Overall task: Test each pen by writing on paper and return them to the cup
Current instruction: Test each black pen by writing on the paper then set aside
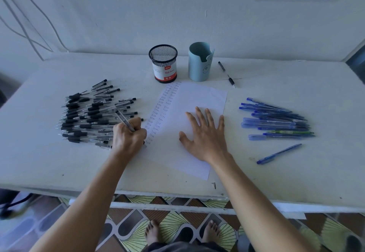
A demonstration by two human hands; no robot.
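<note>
The left hand [129, 133] is clamped on a black pen [124, 120], tip at the paper's [197, 101] near left edge, barrel slanting up and away to the left. The right hand [205, 135] lies flat and spread on the sheet. The mesh cup [164, 64] stands straight beyond the paper, slightly nearer the left hand.

— Left hand [129, 133]?
— We see it fisted, knuckles up, forearm angling in from lower left.
— Right hand [205, 133]?
— We note it flat, palm down, fingers [199, 116] spread, forearm extended from lower right.
</note>
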